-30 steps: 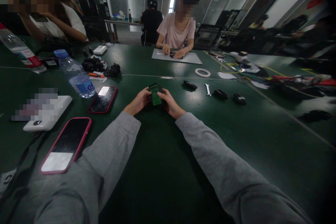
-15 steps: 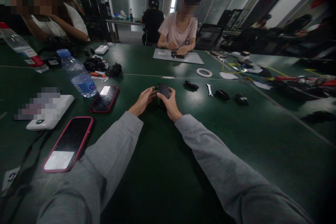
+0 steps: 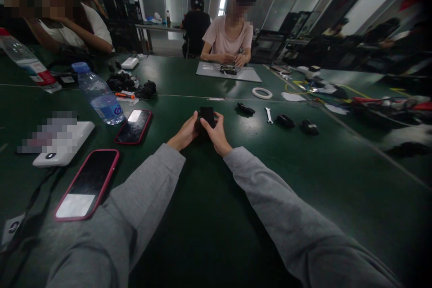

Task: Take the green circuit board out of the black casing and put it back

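Between my hands, just above the dark green table (image 3: 209,216), is a small black rectangular box (image 3: 207,116) whose exact kind I cannot make out. My left hand (image 3: 185,132) closes on its left side, the thumb pointing up along the edge. With the thumb across its near face and the fingers behind, my right hand (image 3: 218,136) grips it from the right. The underside of the box is dark and partly hidden by my hands. To the right lie a black part (image 3: 245,109), a small wrench (image 3: 268,115) and two more black parts (image 3: 285,120).
At left are two red-cased phones (image 3: 88,184), a white power bank (image 3: 64,148) and water bottles (image 3: 100,94). A white tape ring (image 3: 262,93) lies beyond the wrench. Opposite, another person works over a grey board (image 3: 205,70). Cables (image 3: 378,104) cover the far right.
The black box has turned slightly in my hands, its face now darker and more upright. My left fingers have closed in more behind it. The person opposite has shifted their hands off the part.
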